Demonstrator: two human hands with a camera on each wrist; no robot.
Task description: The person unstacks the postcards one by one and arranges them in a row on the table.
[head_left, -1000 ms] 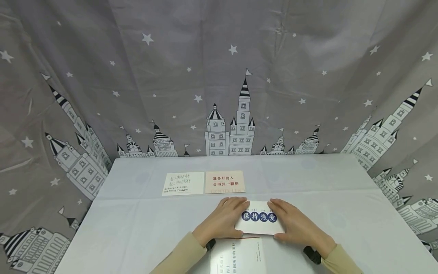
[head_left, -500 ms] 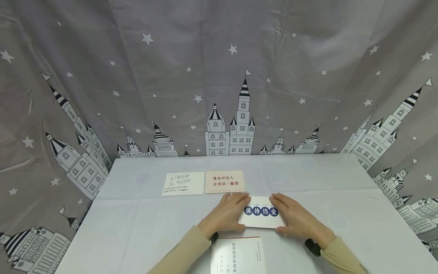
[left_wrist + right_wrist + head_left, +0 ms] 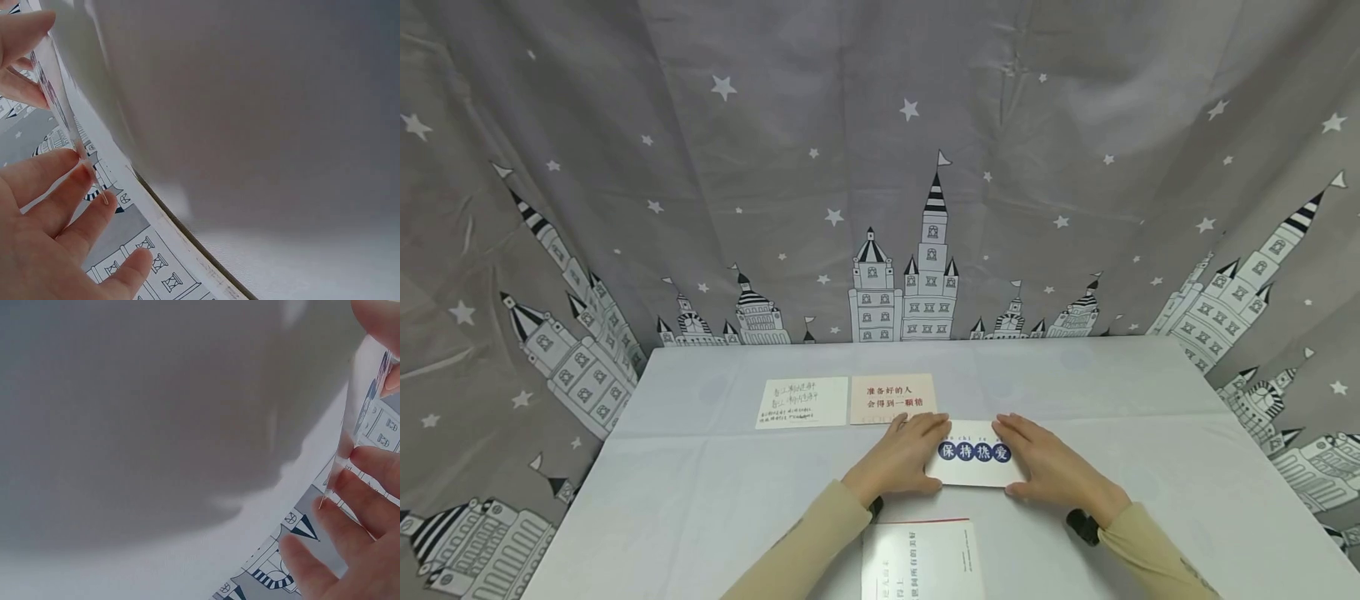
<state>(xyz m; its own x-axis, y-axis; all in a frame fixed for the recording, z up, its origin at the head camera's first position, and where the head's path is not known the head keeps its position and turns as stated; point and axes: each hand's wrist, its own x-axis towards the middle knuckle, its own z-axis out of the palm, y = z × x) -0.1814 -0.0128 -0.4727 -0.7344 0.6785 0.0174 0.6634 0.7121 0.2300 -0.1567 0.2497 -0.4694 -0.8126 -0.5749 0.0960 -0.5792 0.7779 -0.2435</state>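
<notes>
A white card (image 3: 973,473) with several blue circles bearing white characters is held between both hands in the head view. My left hand (image 3: 901,460) grips its left edge, thumb at the near corner and fingers at the far one. On the opposite edge, my right hand (image 3: 1051,465) holds it the same way. In the left wrist view the card (image 3: 59,87) appears nearly edge-on, fingertips against its side. The right wrist view likewise shows the card (image 3: 350,419) as a thin, shiny strip at the fingertips, over the white table.
Behind the left hand, a handwritten card (image 3: 802,402) and a pinkish card (image 3: 892,400) with red characters lie side by side. A white printed sheet (image 3: 921,558) with a red top edge lies at the front of the white table (image 3: 700,500). A grey castle-print curtain (image 3: 1037,208) hangs behind.
Both hands have moved the blue-circled card away from the body and slightly right, leaving a wider gap to the printed sheet. The other cards have stayed put.
</notes>
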